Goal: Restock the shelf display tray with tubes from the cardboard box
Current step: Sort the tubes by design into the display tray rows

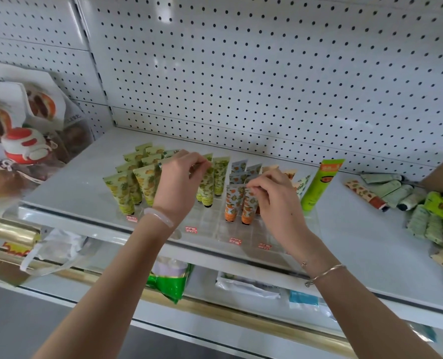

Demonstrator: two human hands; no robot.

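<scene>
Mid-frame, on the white shelf [85,182], the clear display tray [210,224] holds standing tubes; its front cells look unfilled. Loose tubes [396,193] lie at right of frame; no cardboard box is identifiable. Left grip [179,177] pinches the crimped top of a green tube [208,185]; right grip [274,198] pinches an orange tube [247,208] likewise. Judgement: seat each cap-down, vertical, label forward, before releasing.
</scene>
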